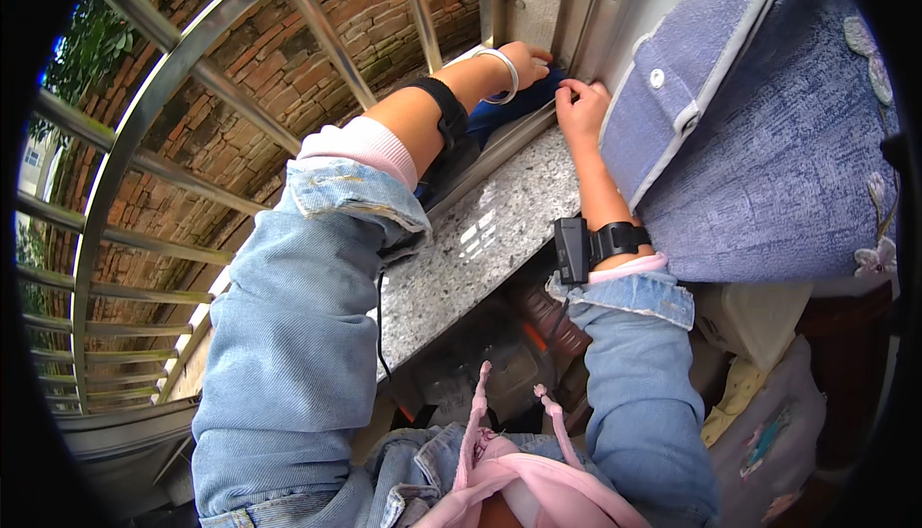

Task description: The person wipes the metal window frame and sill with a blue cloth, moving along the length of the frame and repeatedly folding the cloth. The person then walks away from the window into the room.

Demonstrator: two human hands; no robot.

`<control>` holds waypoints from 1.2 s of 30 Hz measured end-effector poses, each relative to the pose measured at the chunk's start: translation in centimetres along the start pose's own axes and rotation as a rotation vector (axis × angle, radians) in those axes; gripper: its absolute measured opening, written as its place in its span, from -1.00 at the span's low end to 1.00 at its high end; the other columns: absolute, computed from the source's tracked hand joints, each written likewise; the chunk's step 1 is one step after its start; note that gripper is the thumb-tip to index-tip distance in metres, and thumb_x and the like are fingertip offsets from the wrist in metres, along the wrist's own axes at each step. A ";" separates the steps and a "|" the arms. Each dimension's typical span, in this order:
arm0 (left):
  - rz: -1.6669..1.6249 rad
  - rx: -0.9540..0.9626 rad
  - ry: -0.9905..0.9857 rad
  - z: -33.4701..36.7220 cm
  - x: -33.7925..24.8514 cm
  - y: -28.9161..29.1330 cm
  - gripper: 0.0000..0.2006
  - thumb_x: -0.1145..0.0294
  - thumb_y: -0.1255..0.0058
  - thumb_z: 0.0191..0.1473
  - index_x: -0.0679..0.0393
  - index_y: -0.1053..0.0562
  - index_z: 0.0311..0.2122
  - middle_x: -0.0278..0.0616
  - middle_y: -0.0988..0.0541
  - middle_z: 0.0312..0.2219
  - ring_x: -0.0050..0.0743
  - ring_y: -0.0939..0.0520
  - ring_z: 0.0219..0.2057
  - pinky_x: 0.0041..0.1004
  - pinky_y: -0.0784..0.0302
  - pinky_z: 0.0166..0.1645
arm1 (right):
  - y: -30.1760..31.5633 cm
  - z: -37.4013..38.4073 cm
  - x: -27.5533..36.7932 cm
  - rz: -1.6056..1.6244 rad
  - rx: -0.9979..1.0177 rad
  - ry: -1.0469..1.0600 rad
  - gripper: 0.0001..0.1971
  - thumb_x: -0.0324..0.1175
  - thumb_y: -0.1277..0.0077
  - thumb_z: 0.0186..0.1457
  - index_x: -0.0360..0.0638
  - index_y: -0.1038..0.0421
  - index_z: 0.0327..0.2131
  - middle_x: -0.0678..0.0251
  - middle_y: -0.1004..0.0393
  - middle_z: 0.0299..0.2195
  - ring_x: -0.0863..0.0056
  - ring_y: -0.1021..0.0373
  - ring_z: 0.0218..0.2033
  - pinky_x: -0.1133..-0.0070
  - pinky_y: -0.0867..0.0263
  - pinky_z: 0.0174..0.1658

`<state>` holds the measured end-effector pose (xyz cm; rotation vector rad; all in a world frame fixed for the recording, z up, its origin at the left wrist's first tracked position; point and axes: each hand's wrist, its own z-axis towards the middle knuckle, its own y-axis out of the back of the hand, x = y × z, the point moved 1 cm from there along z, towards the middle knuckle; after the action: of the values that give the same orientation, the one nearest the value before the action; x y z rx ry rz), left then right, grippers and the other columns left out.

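My left hand (526, 65), with a white bangle at its wrist, reaches past the window rail and is closed on a dark blue cloth (523, 100). The cloth lies bunched at the far corner, along the metal window track (514, 144). Close by on the right, my right hand (582, 113) has its fingers curled together against the upright metal window frame (588, 19). Its fingertips are near the cloth's end, but whatever they pinch is hidden. Black straps circle both forearms, and the right one carries a small black box (572, 250).
A speckled granite sill (461, 240) runs below the track. Metal bars (226, 86) curve along the left, before a brick wall (279, 38). A purple-blue curtain (759, 144) hangs close on the right. A black cable (379, 321) hangs by my left sleeve.
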<state>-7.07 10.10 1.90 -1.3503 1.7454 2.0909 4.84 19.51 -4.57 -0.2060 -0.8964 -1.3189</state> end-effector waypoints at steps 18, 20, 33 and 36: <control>0.233 -0.088 -0.166 -42.1 -1.7 5.5 -0.53 0.38 -0.11 -0.03 0.13 -0.35 0.04 0.14 -0.28 0.09 0.19 -0.20 0.17 -0.09 -0.16 0.22 | 5.8 5.6 4.7 0.214 1.099 -0.133 -0.82 -0.33 0.14 0.16 -0.20 -0.40 -0.30 0.33 -0.43 -0.40 0.53 -0.34 -0.36 0.60 -0.27 -0.27; 0.218 -0.167 -0.031 -49.0 -0.3 5.5 -0.54 0.40 -0.11 -0.07 0.11 -0.38 0.01 0.11 -0.34 0.04 0.18 -0.23 0.15 -0.10 -0.19 0.21 | 5.7 5.9 3.1 0.002 1.162 -0.126 -0.81 -0.32 0.17 0.19 -0.21 -0.40 -0.28 0.36 -0.41 -0.38 0.55 -0.31 -0.31 0.61 -0.25 -0.21; 0.400 -0.473 0.459 -66.8 7.7 2.3 -0.72 0.40 -0.01 -0.03 0.16 -0.36 -0.16 -0.01 -0.30 0.10 0.15 -0.15 0.20 0.01 0.11 0.27 | 1.5 6.7 4.6 -1.053 1.238 0.735 -0.73 -0.38 0.18 0.00 -0.28 -0.52 -0.37 -0.01 -0.51 -0.32 0.14 -0.46 -0.24 0.34 -0.36 -0.17; 0.406 -0.480 0.475 -66.8 8.7 3.5 -0.60 0.42 0.00 -0.03 0.23 -0.27 -0.04 0.01 -0.28 0.11 0.13 -0.14 0.21 -0.03 0.17 0.29 | 3.1 6.8 2.0 -0.838 1.130 1.080 -0.71 -0.37 0.12 0.02 -0.40 -0.47 -0.28 0.00 -0.46 -0.21 0.17 -0.40 -0.14 0.45 -0.31 -0.03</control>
<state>22.52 -50.52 2.10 -1.8799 1.8842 2.7180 4.49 22.98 2.36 1.7498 -0.6206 -1.1646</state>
